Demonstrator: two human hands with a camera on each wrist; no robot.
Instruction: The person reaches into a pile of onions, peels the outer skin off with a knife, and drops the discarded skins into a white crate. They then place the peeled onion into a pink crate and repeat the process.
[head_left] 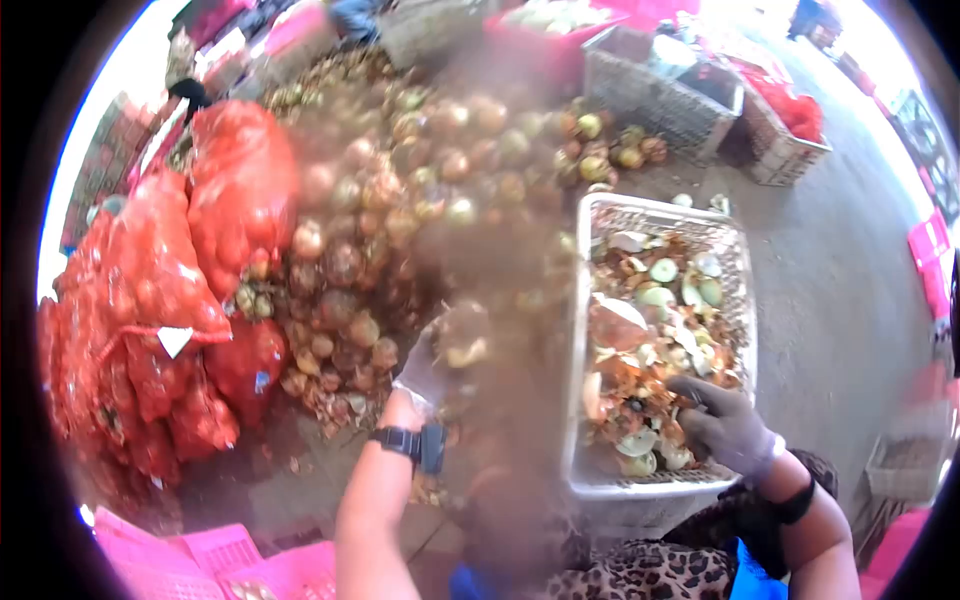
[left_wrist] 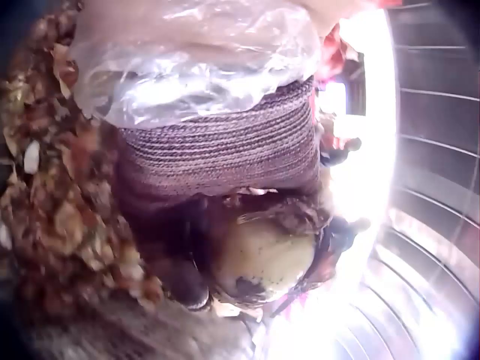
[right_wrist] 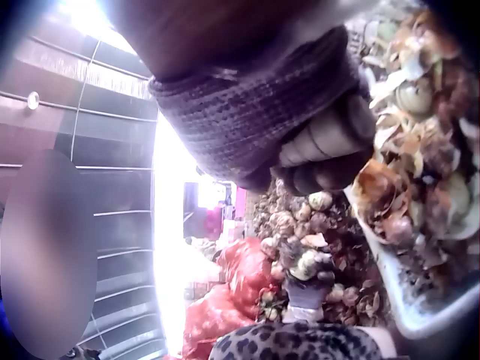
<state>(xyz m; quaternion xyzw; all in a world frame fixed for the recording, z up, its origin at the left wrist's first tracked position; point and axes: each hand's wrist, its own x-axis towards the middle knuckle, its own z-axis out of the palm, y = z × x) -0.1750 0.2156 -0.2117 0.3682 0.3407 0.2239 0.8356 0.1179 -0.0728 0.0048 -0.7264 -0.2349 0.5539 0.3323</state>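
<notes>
My left hand (head_left: 432, 362), in a grey knit glove with a wrist strap, grips an onion (head_left: 465, 338) above the edge of the big onion pile (head_left: 420, 170). The left wrist view shows that onion (left_wrist: 262, 259) up close, pale and partly skinned, with the gloved fingers (left_wrist: 184, 277) curled round it. My right hand (head_left: 725, 425), also gloved, rests low over the white crate (head_left: 578, 330) full of onion skins and cut pieces. Its fingers (right_wrist: 330, 169) curl round a pale ribbed handle (right_wrist: 319, 142); what the handle belongs to is hidden.
Red mesh sacks (head_left: 240, 190) of onions are stacked at the left. Pink crates (head_left: 230, 560) stand at the lower left, wire baskets (head_left: 660, 100) at the back right. Grey concrete floor (head_left: 840, 300) lies right of the white crate. A leopard-print lap (head_left: 640, 575) is below.
</notes>
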